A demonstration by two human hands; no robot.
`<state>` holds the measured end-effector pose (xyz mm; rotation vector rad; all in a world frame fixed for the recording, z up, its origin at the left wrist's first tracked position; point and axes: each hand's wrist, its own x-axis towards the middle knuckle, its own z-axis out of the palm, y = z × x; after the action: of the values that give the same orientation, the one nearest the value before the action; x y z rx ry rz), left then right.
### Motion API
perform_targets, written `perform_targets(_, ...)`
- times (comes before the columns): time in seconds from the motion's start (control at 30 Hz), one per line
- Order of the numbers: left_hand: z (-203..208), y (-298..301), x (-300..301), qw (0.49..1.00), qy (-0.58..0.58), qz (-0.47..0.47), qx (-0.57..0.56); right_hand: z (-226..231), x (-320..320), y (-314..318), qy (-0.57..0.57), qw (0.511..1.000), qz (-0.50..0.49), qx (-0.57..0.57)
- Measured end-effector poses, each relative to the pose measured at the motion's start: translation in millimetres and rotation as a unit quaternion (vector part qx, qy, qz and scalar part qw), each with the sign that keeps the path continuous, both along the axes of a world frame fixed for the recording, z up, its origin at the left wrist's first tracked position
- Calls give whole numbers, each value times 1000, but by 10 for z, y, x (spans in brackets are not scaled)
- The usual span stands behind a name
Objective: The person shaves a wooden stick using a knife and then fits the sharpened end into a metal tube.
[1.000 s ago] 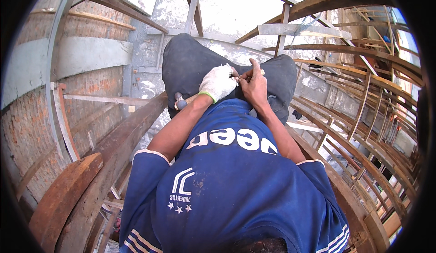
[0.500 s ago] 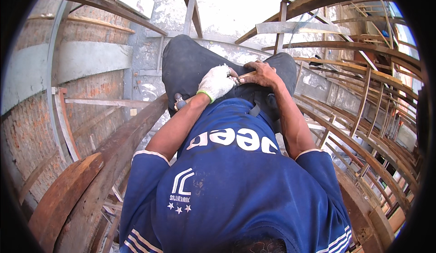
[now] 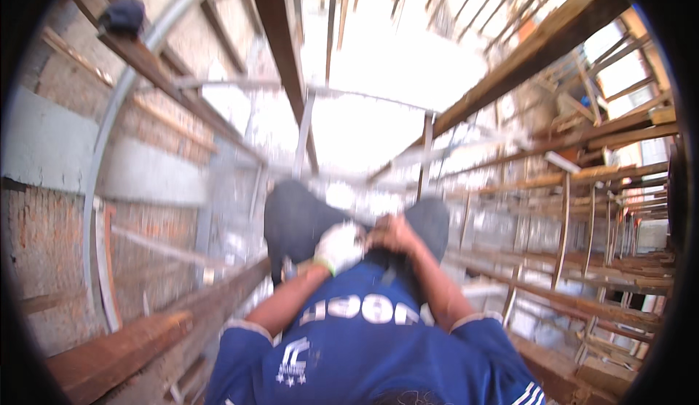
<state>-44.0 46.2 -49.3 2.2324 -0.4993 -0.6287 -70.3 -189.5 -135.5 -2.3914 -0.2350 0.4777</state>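
My left hand (image 3: 341, 248) wears a white knitted glove with a green-yellow cuff. It rests in my lap, fingers curled in a pinch. My bare right hand (image 3: 394, 235) meets it fingertip to fingertip, also closed. Whatever lies between them is too small and blurred to name. Both hands are over my dark trousers (image 3: 297, 219), just in front of the hem of my blue shirt (image 3: 364, 354). By my left hip, next to the left wrist, shows part of a metal tool (image 3: 287, 266), mostly hidden.
A thick wooden beam (image 3: 164, 339) runs beside me on the left, and another beam (image 3: 502, 56) slopes across the upper right. Many timber rafters (image 3: 619, 176) spread out at right. Far left stands a rough brick wall (image 3: 44, 237). A dark cap-like object (image 3: 122, 17) sits at upper left.
The view has tilted upward, so my hands and lap appear lower and more of the framework ahead shows. Both hands stay together in my lap; the picture is more blurred.
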Motion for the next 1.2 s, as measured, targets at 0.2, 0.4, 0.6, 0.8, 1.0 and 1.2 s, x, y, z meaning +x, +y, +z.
perform_targets(0.2,214,35,21,992,63,-40,101,207,139,132,194,980,-49,-14)
perform_targets(0.4,63,-49,359,977,90,-138,137,400,306,153,226,973,-37,-7)
perform_targets(0.6,-99,-82,452,975,116,-138,131,461,467,96,269,963,2,17)
perform_targets(0.8,180,-107,298,978,165,-36,124,316,416,77,239,971,-1,23)
perform_targets(1.0,185,-191,42,985,19,-31,168,268,413,100,265,964,19,32)
perform_targets(1.2,362,-354,59,971,-24,-86,221,453,510,203,256,966,33,-23)
